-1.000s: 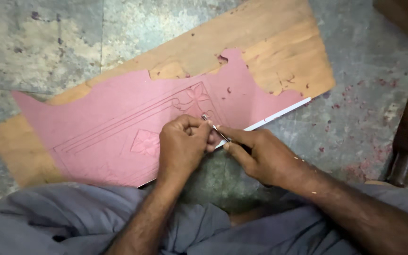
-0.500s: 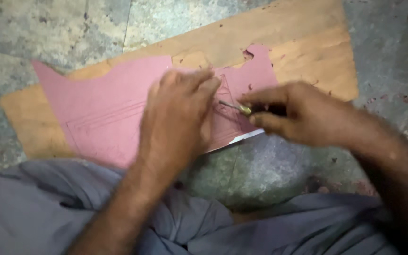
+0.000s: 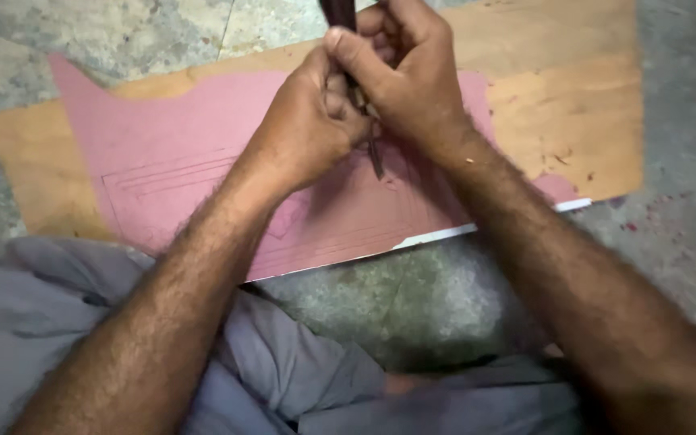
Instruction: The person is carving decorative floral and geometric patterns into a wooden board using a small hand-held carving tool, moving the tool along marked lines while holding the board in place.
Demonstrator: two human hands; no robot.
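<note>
At the far left a wooden board lies flat on a mottled stone floor, and a pink sheet scored with straight parallel lines is spread across most of it, its white underside showing along the near edge. Grey cloth covers the person's legs in the lower left. Moving toward the middle, the left hand comes up over the pink sheet with its fingers curled shut around a dark, slim cutting tool, which stands nearly upright with its thin point down on the sheet near the scored lines. Just to the right, the right hand presses against the left one, its fingers and thumb also closed on the same tool higher up, where the dark handle rises out of the top of the frame. Further right, bare wood of the board shows past the ragged edge of the sheet, marked with small nicks.
</note>
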